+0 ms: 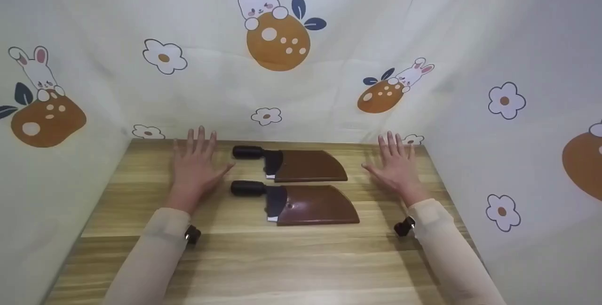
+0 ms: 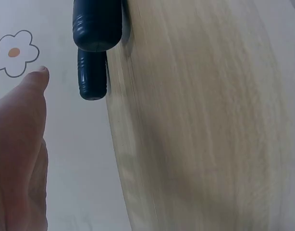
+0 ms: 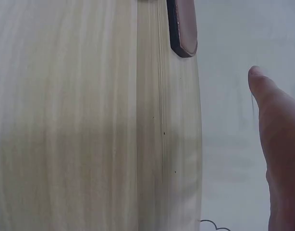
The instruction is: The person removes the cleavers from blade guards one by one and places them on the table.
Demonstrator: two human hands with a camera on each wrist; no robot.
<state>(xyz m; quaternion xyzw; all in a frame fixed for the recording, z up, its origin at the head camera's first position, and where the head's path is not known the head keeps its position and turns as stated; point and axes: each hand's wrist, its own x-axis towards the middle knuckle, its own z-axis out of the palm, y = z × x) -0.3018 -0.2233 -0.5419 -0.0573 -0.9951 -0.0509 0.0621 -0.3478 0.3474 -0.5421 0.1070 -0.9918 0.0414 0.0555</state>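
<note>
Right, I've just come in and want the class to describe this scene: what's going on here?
Nothing is being held. A person's left hand and right hand are spread open on either side of two big knives on a wooden table. The farther knife lies behind the nearer knife; both have brown covers over their blades and black handles pointing toward the left hand's side.

A light-brown, wood-grained table (image 1: 291, 262) here, and near its far edge lies a black-handled cleaver (image 1: 248, 152) in a brown, curve-ended sheath (image 1: 312, 165)! Just nearer, roughly parallel, a second black-handled cleaver (image 1: 248, 188) in a glossy brown sheath (image 1: 322, 205), both handle-first toward the left edge!
</note>
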